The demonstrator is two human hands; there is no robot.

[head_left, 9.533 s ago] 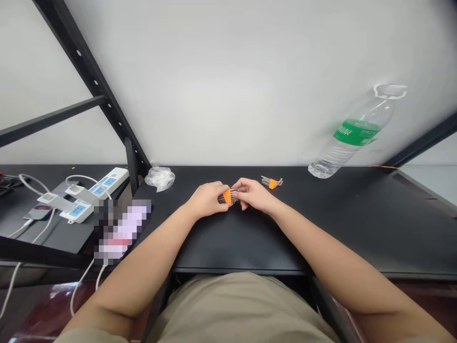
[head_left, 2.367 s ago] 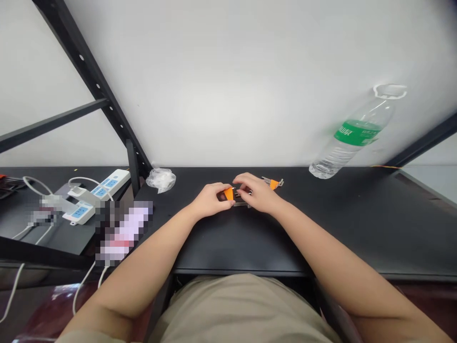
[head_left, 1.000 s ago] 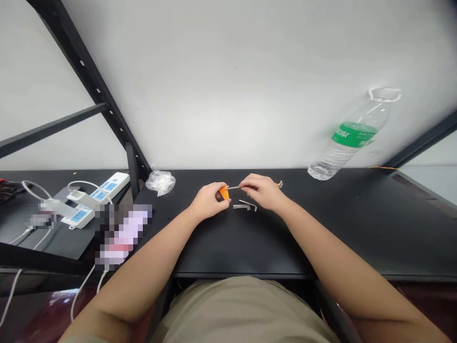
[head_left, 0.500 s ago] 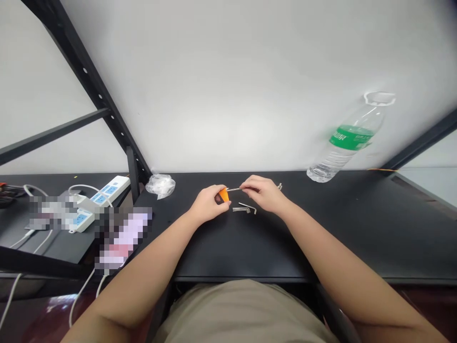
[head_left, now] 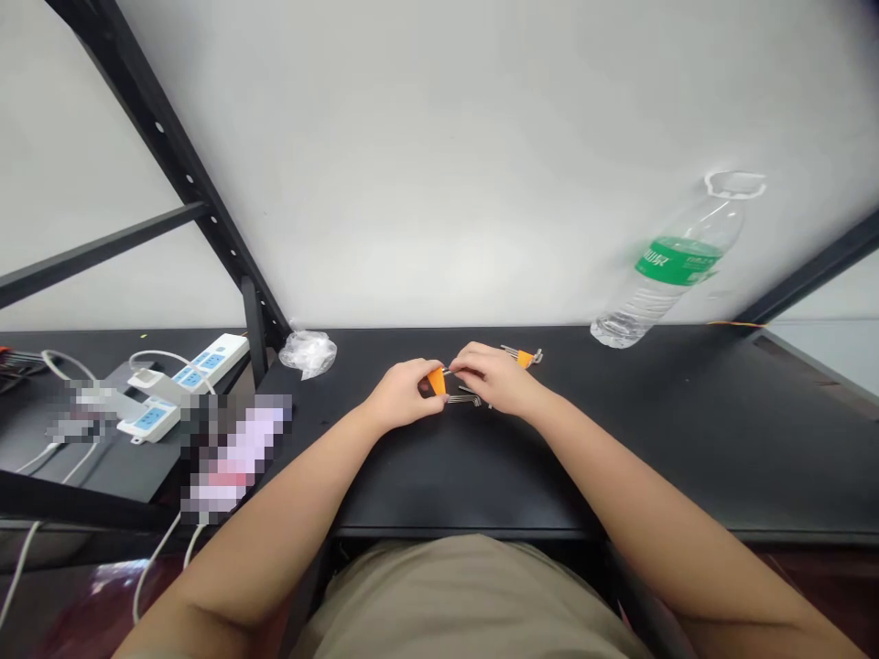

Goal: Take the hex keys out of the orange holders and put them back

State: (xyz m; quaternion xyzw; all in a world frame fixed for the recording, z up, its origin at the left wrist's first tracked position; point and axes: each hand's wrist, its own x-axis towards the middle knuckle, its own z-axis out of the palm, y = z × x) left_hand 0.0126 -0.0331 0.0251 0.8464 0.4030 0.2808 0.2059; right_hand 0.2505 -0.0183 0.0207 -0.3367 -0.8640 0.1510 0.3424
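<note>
An orange hex key holder (head_left: 438, 382) is pinched between the thumb and fingers of my left hand (head_left: 402, 394). My right hand (head_left: 495, 377) has its fingertips closed on a hex key (head_left: 448, 372), whose thin metal shaft meets the holder's upper right side; the rest of it is covered by my fingers. Several loose hex keys (head_left: 465, 400) lie on the black table just below and between my hands, partly hidden by the right one. Behind my right hand rests a second orange holder (head_left: 525, 359) with hex keys in it.
A large water bottle (head_left: 677, 261) with a green label stands at the back right by the wall. Crumpled clear plastic (head_left: 309, 354) lies at the back left. Left of the black metal frame (head_left: 254, 320) are a power strip (head_left: 218, 359) and white cables.
My right hand has moved left, towards the holder, and less of the key's shaft shows between my hands. The second orange holder has come into view behind the right hand.
</note>
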